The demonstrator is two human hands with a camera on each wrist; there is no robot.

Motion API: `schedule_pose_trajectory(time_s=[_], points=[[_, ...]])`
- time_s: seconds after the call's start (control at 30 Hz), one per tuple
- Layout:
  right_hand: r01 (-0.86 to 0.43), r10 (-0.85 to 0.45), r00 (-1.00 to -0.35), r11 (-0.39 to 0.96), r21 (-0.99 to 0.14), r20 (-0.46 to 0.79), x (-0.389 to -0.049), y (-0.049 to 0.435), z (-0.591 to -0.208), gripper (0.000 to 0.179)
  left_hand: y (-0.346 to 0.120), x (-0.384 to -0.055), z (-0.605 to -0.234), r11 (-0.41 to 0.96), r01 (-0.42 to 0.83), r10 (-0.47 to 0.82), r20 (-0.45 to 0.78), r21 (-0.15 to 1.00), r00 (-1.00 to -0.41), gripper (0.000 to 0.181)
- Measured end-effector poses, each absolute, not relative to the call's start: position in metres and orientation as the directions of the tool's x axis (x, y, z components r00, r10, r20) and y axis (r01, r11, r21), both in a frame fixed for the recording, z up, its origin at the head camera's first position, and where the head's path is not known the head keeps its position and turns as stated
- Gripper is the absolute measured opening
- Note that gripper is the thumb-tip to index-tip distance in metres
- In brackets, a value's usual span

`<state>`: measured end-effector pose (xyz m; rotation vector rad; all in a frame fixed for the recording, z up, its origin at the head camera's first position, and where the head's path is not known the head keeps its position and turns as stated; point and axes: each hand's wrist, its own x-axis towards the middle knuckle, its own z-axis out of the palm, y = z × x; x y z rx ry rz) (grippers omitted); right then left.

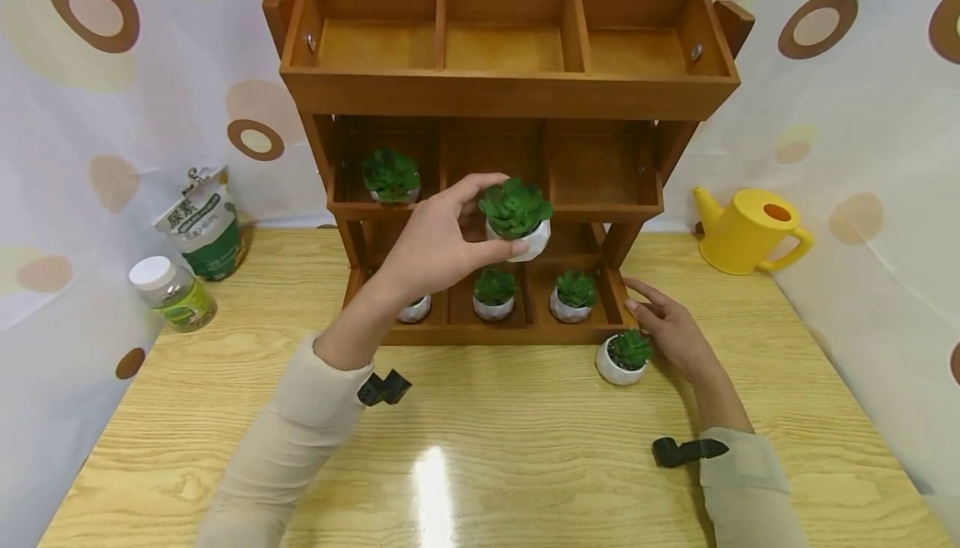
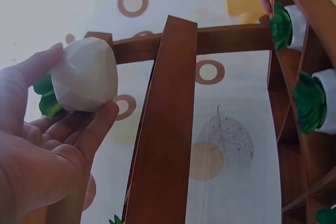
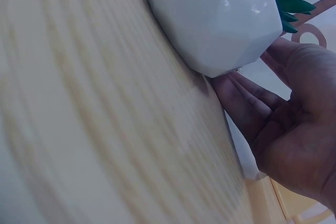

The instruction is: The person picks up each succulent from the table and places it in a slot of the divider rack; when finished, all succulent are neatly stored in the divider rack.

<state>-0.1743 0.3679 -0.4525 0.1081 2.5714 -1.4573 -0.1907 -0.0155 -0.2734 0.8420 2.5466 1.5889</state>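
Note:
My left hand grips a potted succulent by its white faceted pot, thumb in front and fingers behind, in front of the wooden shelf's middle tier. The left wrist view shows the white pot between thumb and fingers. My right hand has its fingertips at the right end of the wooden shelf, fingers loosely extended. Right beside it, a second potted succulent sits on the table in front of the shelf's corner; its white pot partly hides the right fingers in the right wrist view.
Three small succulents, including the middle one, stand in the bottom tier. Another succulent occupies the middle tier's left compartment. A yellow watering can is at right; a green-white pouch and lidded jar stand at left.

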Motion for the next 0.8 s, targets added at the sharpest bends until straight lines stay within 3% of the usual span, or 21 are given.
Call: schedule_pose_trajectory(time_s=[0.27,0.8], points=[[0.152,-0.027,-0.981,0.521,-0.84,-0.194,-0.173,0.367,-0.453,0.062,-0.017,-0.215,-0.266,0.302,0.451,0.397,0.32,0.839,-0.86,0.071],[0.167,-0.012,-0.979,0.515,-0.841,-0.202,-0.175,0.369,-0.453,0.061,-0.012,-0.241,-0.259,0.428,0.448,0.315,0.335,0.785,-0.888,0.074]])
